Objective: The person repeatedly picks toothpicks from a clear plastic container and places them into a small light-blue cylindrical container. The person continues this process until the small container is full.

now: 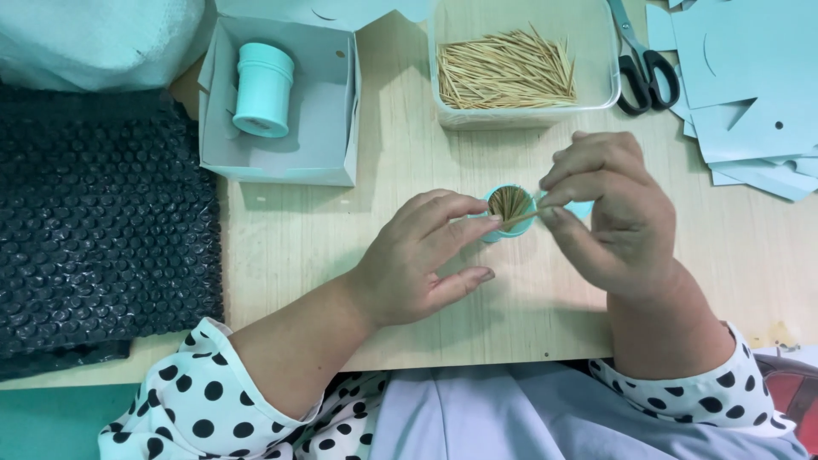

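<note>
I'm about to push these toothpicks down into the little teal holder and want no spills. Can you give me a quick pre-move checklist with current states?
1. Left hand steadies the teal holder: ok, fingertips touch its side.
2. Right hand grips toothpicks at the holder's mouth: ok.
3. Holder upright on the wooden table: ok.
4. Room left inside the holder: cannot tell.
5. Supply tub of toothpicks stocked: ok.
6. Scissors away from both hands: ok.
</note>
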